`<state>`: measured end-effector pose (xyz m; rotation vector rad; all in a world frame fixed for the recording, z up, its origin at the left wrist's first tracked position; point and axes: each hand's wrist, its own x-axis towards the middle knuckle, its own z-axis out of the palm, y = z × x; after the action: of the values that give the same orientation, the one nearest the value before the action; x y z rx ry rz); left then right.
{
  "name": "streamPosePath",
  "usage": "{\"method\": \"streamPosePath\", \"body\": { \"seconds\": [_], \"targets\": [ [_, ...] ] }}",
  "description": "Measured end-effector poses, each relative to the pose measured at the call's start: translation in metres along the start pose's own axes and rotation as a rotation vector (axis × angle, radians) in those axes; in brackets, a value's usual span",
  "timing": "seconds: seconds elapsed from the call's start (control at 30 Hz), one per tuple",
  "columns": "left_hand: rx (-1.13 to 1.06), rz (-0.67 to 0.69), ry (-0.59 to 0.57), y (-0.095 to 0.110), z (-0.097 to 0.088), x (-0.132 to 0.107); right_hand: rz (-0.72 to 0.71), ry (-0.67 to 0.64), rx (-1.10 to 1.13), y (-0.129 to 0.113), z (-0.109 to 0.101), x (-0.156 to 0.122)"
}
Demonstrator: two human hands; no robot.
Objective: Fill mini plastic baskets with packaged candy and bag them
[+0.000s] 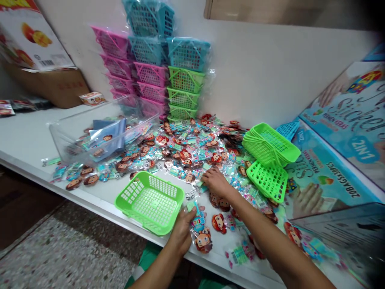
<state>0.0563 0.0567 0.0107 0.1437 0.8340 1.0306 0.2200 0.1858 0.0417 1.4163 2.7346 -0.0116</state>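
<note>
My left hand [181,230] is closed on a small clear packet [202,235] at the table's front edge. A cartoon character's head and blue lettering show on the packet. Just left of this hand stands a green plastic basket [155,204], upright, with nothing in it. My right hand [215,181] reaches over the heap of similar packets [185,154], its fingers curled and pinching at a packet by the heap's near side. Small metal rings [190,196] lie on the white tabletop between the hands.
A clear plastic bin [69,138] holding packets and blue sheets stands left. Wrapped pink, blue and green baskets [183,80] are stacked against the wall. Nested green baskets [267,144] sit right, a loose green one [267,182] below them, beside printed boxes [327,172]. A carton [48,84] stands far left.
</note>
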Motion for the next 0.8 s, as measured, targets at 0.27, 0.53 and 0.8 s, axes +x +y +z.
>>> {"method": "streamPosePath", "body": {
  "seconds": [0.27,0.53,0.8],
  "targets": [
    [-0.106,0.109,-0.240,0.003,0.013,-0.003,0.375,0.223,0.576,-0.053,-0.015,-0.063],
    [-0.009,0.003,-0.061,-0.012,0.001,-0.013,0.661,0.211,0.625,-0.047,0.002,-0.090],
    [0.070,0.046,-0.066,0.000,-0.004,-0.027,0.922,0.137,0.391,0.016,0.015,-0.054]
  ]
}}
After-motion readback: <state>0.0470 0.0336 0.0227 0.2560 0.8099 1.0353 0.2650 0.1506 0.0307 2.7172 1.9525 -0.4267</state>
